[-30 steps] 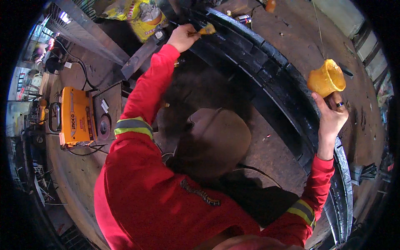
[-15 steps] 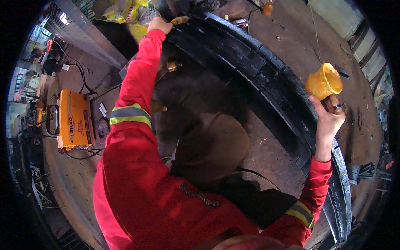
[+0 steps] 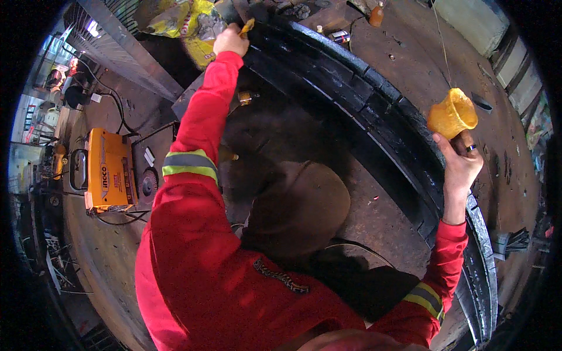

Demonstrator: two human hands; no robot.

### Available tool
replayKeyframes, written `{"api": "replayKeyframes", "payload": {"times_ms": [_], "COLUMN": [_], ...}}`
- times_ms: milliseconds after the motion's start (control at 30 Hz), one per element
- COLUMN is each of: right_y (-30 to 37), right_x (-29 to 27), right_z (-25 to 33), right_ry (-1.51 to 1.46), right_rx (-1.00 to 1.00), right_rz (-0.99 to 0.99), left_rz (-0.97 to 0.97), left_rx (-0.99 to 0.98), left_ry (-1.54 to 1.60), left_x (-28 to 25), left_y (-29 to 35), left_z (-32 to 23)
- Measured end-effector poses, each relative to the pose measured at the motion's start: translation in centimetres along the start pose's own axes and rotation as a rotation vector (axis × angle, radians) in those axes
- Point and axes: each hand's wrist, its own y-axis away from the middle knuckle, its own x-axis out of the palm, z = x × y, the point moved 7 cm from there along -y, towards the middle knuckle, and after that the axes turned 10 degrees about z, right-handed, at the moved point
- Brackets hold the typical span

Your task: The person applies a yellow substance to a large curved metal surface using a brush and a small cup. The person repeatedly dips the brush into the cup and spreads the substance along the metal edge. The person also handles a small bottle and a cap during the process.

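My right hand (image 3: 461,169), at the right, closes round the bottom of a yellow cup-like container (image 3: 452,116) with a flared, uneven rim. The thumb lies against its near side, and a ring shows on one finger. Far to the left, my left hand (image 3: 231,41) is closed on a small orange-yellow flat piece (image 3: 248,26) whose exact kind I cannot make out. That hand is at the far left end of a long, curved black metal piece (image 3: 345,96) with slits along its edge. The curve sweeps from there round to the right, beneath the yellow container.
An orange welding machine (image 3: 109,169) with cables stands at the left, near a grinding disc (image 3: 147,182). A yellow sack (image 3: 190,26) lies beyond my left hand. Small bottles, an orange one (image 3: 376,14) among them, stand at the back. A brown rounded shape (image 3: 304,205) is below me.
My left hand has shifted slightly right and nearer, and the orange-yellow piece now points more upward. My right hand and the yellow container have barely moved.
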Motion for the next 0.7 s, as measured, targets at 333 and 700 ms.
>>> {"api": "replayKeyframes", "payload": {"times_ms": [333, 700], "right_y": [-0.1, -0.1], "right_x": [-0.3, 0.3], "right_z": [-0.8, 0.5], "right_ry": [-0.005, -0.106], "right_rx": [0.027, 0.019], "right_rz": [-0.017, 0.008], "left_rz": [0.219, 0.243], "left_rx": [0.378, 0.166], "left_ry": [-0.361, 0.113], "left_x": [-3.6, 0.0], "left_y": [-1.1, 5.3], "left_z": [-5.5, -6.8]}}
